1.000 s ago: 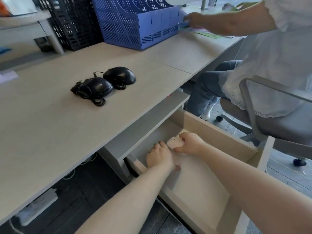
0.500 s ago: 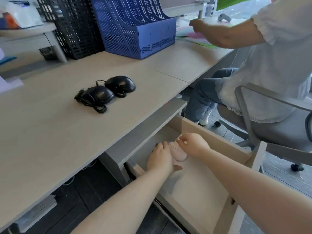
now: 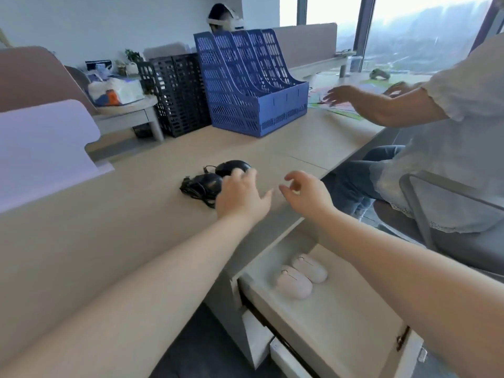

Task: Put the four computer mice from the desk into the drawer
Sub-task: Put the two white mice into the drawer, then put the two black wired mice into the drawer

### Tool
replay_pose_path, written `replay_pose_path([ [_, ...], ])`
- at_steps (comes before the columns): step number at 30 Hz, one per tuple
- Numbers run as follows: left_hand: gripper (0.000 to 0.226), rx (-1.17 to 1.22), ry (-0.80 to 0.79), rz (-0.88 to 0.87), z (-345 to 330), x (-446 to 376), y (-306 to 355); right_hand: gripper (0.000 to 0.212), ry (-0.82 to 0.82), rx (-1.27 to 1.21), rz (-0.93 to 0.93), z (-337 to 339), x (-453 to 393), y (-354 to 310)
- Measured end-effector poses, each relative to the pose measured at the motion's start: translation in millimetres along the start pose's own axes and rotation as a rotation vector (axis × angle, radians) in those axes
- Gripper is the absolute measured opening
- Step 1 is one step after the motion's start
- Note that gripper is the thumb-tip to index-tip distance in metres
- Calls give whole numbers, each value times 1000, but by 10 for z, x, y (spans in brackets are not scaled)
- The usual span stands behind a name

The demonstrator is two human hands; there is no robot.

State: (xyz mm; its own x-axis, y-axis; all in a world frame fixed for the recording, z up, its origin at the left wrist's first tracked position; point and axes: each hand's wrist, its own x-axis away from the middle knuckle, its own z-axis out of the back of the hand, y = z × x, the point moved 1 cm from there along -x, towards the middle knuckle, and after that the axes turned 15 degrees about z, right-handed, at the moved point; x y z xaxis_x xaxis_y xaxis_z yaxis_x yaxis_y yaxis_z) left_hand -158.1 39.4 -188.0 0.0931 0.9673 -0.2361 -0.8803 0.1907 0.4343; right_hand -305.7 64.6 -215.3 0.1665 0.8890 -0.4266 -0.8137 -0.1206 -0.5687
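- Two hands that were down in the drawer (image 3: pixel 327 317) half a second ago are now up over the desk (image 3: pixel 81 241), and both grip nothing.
- Left hand (image 3: pixel 241 197) is spread, palm down, its fingertips (image 3: pixel 240 174) touching or just above the nearer black mouse; I cannot tell which.
- Right hand (image 3: pixel 306 193) hovers just beside the left, fingers loosely curled and apart, over the desk's front edge.
- Two pale pink mice (image 3: pixel 301 274), smooth rounded ovals with no cords showing, now lie uncovered side by side on the drawer floor, below and nearer than both hands; earlier the hands hid them.
- Two black mice (image 3: pixel 215 177), glossy and domed with bundled black cords, sit touching each other on the desk, just beyond the left hand, where they lay before.
- One pale matte wood-look drawer stands pulled open under the right forearm.
- One blue perforated plastic file rack (image 3: pixel 245 85) and one black mesh rack (image 3: pixel 180 94) stand far beyond the hands.
- One other person (image 3: pixel 450 126) in a white top sits to the right of the right hand, reaching over coloured papers.
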Motion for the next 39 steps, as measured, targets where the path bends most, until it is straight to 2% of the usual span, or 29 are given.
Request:
replay_pose_path([
  [4, 95, -65, -61, 289, -31, -476, -516, 55, -72, -40, 8, -337, -375, -159],
  [9, 117, -49, -126, 388, -83, -805, -844, 63, -123, -108, 7, -696, -818, -346],
  [16, 107, -18, -184, 337, -79, -979, -995, 72, -223, -7, 12, -934, -1104, -334],
  [26, 86, -158, -327, 227, 47, -878, -796, 47, -60, 5, -45, -744, -910, -257],
  [31, 67, -174, -354, 156, 86, -775, -674, 59, -7, -47, -123, -527, -778, -236],
  [33, 60, -172, -337, 130, 104, -724, -626, 56, -2, -63, -128, -436, -710, -230],
  [39, 61, -177, -193, 171, 46, -497, -602, 57, 4, -59, -131, -128, -371, -230],
])
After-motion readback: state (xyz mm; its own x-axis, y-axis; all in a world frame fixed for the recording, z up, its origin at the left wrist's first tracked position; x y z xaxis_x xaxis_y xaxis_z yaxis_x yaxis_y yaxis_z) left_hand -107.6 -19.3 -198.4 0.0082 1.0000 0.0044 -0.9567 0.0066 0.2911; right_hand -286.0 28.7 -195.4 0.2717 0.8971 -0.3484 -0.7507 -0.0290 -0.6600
